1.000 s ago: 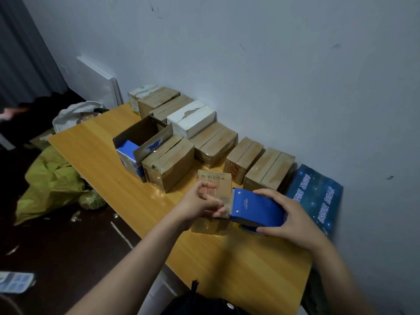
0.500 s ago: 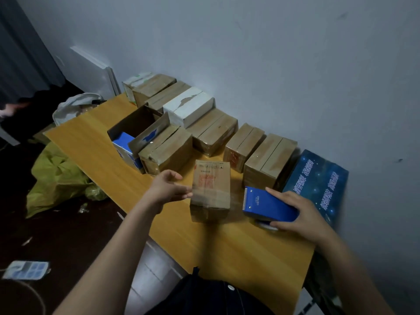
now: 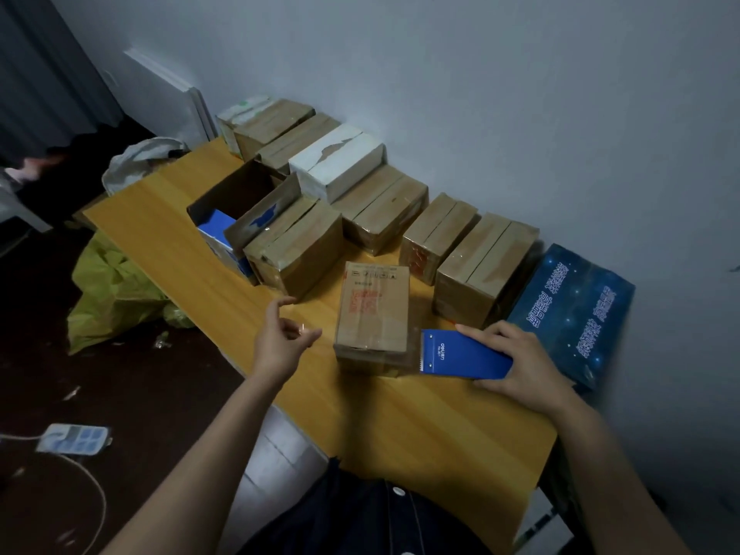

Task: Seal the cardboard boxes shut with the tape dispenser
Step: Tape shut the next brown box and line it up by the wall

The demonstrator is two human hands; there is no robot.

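The right hand grips the blue tape dispenser, fingers curled over its far edge and thumb under its near edge, holding it low over the table. The left hand hovers with nothing in it, fingers loosely curled, thumb and forefinger apart. Between the two hands stands a small cardboard box with red print on its top, its flaps down and glossy tape across it. It sits just right of the left hand, apart from it. The dispenser's toothed end points at the box's right side from very near; whether they touch I cannot tell. Beyond the right hand a starry blue box lies against the wall. Beyond both hands, taped brown boxes run in a row along the wall, with a white box among them. Beyond the left hand an open carton stands with its flaps up and something blue inside, right beside one of the taped brown boxes. Left of the left hand, off the table's edge, a yellow-green bag lies on the dark floor. Nearer the person lies a power strip with its white cord
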